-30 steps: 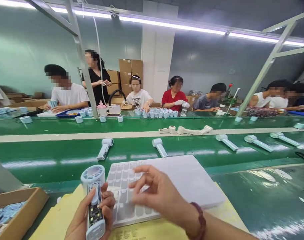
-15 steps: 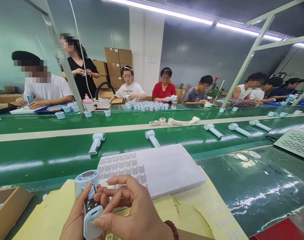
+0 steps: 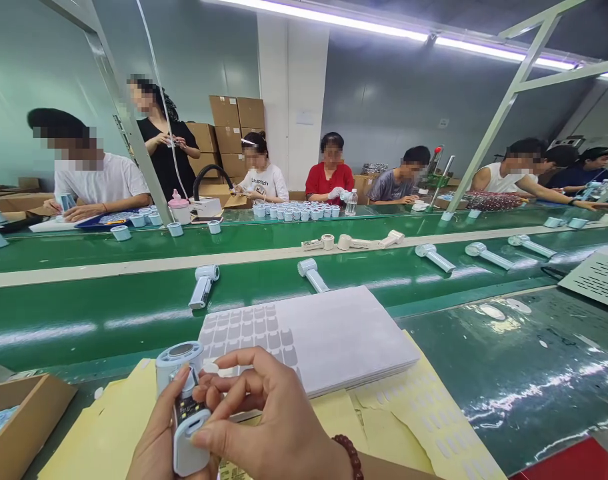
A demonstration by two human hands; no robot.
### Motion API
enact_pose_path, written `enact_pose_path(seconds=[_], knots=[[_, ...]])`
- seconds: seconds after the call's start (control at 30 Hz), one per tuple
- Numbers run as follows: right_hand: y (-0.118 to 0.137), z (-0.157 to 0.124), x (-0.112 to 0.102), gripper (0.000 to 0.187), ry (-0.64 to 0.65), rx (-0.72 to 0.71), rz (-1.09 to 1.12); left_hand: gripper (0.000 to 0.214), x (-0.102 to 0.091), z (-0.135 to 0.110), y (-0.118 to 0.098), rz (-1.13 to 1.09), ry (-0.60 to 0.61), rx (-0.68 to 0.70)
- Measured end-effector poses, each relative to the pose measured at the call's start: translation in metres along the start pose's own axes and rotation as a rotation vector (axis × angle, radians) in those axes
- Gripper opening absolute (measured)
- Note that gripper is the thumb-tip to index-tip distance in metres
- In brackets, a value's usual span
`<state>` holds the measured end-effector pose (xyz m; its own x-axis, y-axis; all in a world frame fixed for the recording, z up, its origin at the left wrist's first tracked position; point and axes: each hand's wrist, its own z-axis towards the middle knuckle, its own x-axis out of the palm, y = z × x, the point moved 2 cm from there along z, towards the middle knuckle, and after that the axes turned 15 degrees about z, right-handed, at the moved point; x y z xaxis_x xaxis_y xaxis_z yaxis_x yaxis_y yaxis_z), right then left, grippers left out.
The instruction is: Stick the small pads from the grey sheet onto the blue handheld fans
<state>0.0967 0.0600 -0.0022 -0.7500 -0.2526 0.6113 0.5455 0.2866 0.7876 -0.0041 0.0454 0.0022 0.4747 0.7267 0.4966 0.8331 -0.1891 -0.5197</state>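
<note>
While the left hand [image 3: 157, 443] grips a fan [image 3: 181, 373], the right hand [image 3: 269, 423] curls.

We read only blurred dark lettering, roughly "kdPXch", on a co-worker's white T-shirt [image 3: 257, 181]; the pillar notice [image 3: 304, 117] stayed illegible.

The person's left hand [image 3: 157, 453] grips a pale blue handheld fan [image 3: 180, 357] with its circuit board [image 3: 187, 407] exposed, while the right hand [image 3: 269, 427], wearing a beaded bracelet [image 3: 351, 457], pinches a small white pad [image 3: 211, 367] just beside the fan's head. Beyond them, a stack of white sticker sheets [image 3: 309, 340] lies on yellow backing paper [image 3: 101, 427], a cardboard box [image 3: 29, 407] sits at the left, and more fans [image 3: 309, 275] lie on a green conveyor belt [image 3: 134, 293], with co-workers [image 3: 329, 177] seated along its far side.
</note>
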Motion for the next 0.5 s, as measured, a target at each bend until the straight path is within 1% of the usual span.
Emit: enact_pose_path(seconds=[0.2,0.37,0.43,0.5], knots=[[0.0025,0.0012,0.0017,0.068,-0.001,-0.005,-0.014,0.027,0.0,-0.0009,0.0015,-0.028,-0.004,-0.036],[0.0006,0.0006,0.002,0.068,0.013,-0.031,-0.053,0.03,0.0017,-0.0021,-0.0011,-0.008,0.05,-0.031],[-0.003,0.0005,0.0005,0.065,0.041,-0.105,-0.102,0.03,0.0023,-0.0016,-0.0012,-0.013,0.048,-0.023],[-0.0065,0.0007,-0.0012,0.062,0.101,-0.24,-0.202,0.031,0.0017,-0.0013,-0.0005,-0.021,0.016,-0.02]])
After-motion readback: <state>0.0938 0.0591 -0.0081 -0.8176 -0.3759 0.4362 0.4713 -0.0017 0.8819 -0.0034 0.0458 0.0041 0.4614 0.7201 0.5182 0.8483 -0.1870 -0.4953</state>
